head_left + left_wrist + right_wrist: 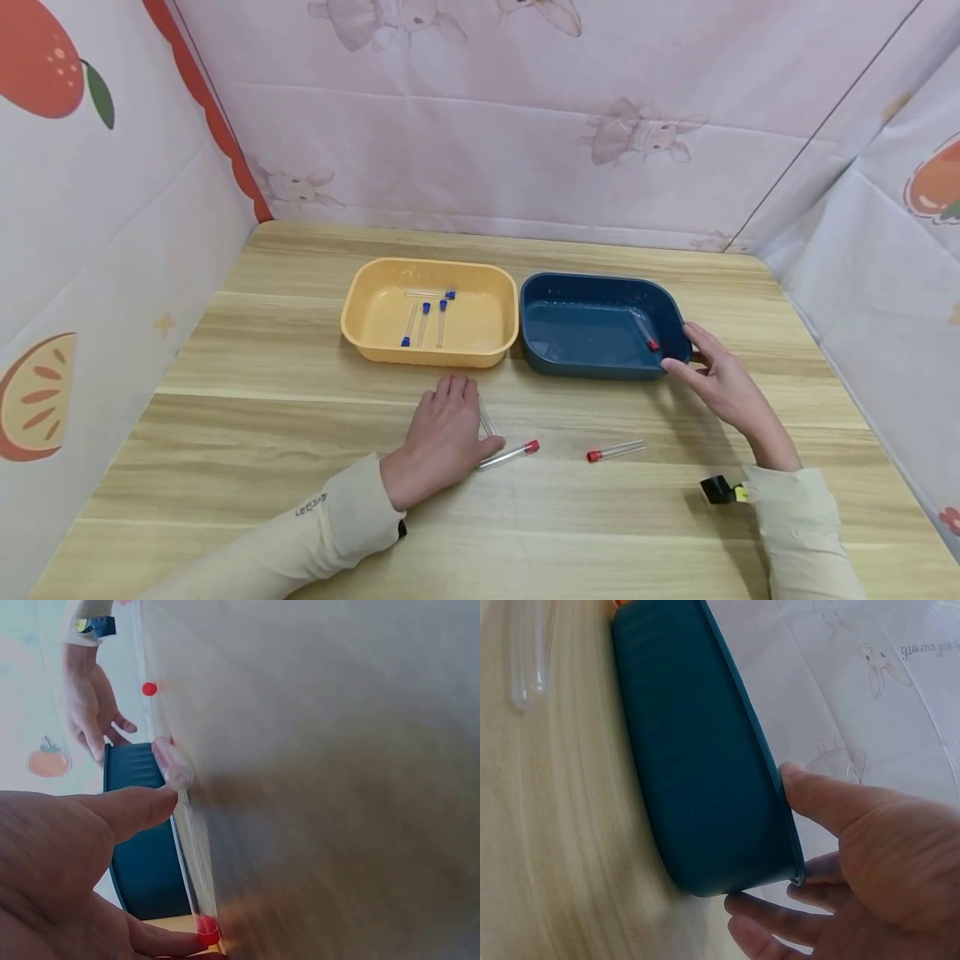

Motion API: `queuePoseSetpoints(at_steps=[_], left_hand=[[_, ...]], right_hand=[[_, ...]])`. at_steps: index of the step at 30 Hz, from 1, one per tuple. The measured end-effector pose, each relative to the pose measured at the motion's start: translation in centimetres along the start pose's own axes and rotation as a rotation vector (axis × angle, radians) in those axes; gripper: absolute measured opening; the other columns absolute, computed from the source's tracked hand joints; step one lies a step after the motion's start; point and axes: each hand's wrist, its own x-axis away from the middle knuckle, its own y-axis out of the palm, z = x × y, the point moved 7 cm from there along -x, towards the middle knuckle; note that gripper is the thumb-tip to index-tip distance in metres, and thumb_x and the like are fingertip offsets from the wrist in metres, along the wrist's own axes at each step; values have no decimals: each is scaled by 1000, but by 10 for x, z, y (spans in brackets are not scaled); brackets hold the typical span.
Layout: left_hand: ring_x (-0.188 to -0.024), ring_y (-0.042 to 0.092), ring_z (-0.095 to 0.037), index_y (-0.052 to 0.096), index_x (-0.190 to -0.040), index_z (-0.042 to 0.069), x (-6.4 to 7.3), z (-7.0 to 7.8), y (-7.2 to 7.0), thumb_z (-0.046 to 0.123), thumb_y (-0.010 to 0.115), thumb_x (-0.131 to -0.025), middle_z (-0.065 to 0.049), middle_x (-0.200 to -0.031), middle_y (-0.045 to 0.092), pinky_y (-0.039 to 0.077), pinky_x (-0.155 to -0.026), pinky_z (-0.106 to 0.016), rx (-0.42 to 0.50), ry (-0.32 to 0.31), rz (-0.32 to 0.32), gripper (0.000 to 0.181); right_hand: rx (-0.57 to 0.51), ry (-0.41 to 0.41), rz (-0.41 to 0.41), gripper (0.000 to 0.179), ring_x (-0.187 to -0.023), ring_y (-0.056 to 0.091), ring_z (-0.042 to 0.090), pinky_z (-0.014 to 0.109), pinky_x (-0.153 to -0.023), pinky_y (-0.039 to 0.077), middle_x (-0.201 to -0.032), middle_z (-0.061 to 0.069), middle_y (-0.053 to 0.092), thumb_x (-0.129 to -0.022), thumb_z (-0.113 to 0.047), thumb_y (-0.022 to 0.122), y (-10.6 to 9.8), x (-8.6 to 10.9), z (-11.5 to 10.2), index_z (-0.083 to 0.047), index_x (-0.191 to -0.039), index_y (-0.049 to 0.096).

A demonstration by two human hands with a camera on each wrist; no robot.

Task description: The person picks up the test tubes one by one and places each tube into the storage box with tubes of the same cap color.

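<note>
My left hand [446,433] is over the table with spread fingers, touching a red-capped test tube [196,859]. Its fingertips meet the red cap [208,928], and the thumb is by the glass end. A second red-capped tube [506,456] lies just beyond the thumb, and a third tube [617,451] lies farther right. My right hand [723,387] holds the near right corner of the dark blue bin [592,368], thumb at the rim and fingers around the end. Inside that bin, a red-capped tube [647,332] leans toward the right.
A yellow bin [431,357] stands left of the blue one, with several blue-capped tubes [441,323] in it. Both bins sit on the wood-grain table [247,417]. Printed cloth walls [487,158] rise behind and at both sides.
</note>
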Motion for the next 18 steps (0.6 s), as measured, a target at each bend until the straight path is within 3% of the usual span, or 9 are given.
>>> queuePoseSetpoints(at_steps=[2,5,7,9,18], left_hand=[[-129,43,-35,47,-147,-8,-1,-1,-1,57,79,-86,-20,-144,48,44,-105,-52,-6,6,4,95],[-126,42,-34,48,-146,-8,-3,-2,-3,55,81,-85,-19,-142,48,43,-105,-51,-3,17,6,93],[-125,43,-34,49,-144,-8,-3,-3,-5,54,82,-85,-19,-141,49,43,-105,-50,4,29,12,92],[-123,43,-34,51,-142,-9,-4,-3,-6,52,84,-83,-19,-139,50,44,-104,-49,16,40,21,91],[-118,46,-35,56,-135,-9,-5,-5,-8,48,87,-81,-19,-132,54,46,-99,-49,42,79,46,84]], right_hand=[[1,-2,1,75,-133,46,53,57,-101,45,-162,35,24,-104,-24,67,0,0,0,10,-158,28],[-9,-9,6,75,-132,47,53,30,-101,51,-162,35,24,-104,-24,67,0,0,1,11,-158,28],[-26,-12,4,75,-130,48,54,11,-92,46,-162,36,23,-104,-24,66,0,0,1,11,-158,27],[-45,-11,1,76,-128,49,56,0,-85,38,-162,36,22,-104,-24,66,0,1,1,11,-158,26],[-62,-7,-3,76,-126,49,59,-2,-82,37,-162,37,20,-104,-22,65,1,1,3,11,-158,24]])
